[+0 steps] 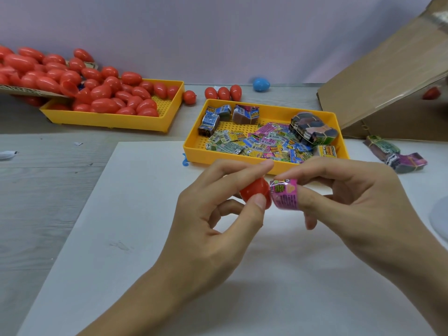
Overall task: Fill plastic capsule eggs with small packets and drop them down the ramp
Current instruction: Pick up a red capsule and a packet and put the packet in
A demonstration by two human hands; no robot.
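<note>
The red capsule egg [254, 194] sits over the white board [97, 238], pinched in the left hand [208, 229] between thumb below and forefinger above, the other fingers curled loosely behind it. Whether this is a whole egg or only an open half I cannot tell, since the thumb and the packet cover its mouth. The right hand [351, 202] pinches a pink packet [284, 194], bent into a curve and touching the egg's right side; thumb and forefinger press it from either side, the remaining fingers folded under.

By my reading the step in hand is stuffing the packet into the egg, and several things could spoil it. The packet looks about as broad as the egg, so if it is not rolled tighter it may catch on the rim, spring back, or leave a corner poking out that stops the halves from closing. The egg is smooth and held only by two fingertips; a firm push from the right could squirt it out of the pinch, and it would roll off across the board. Pressing too hard might also crease or split the packet's wrapper.

Beyond the hands lies the yellow tray of packets [191, 147], and further left the yellow tray of red eggs [109, 121]. The cardboard ramp [388, 81] stands at the far right, well apart from the hands; an egg not snapped fully shut could pop open on the way down and spill its packet
</note>
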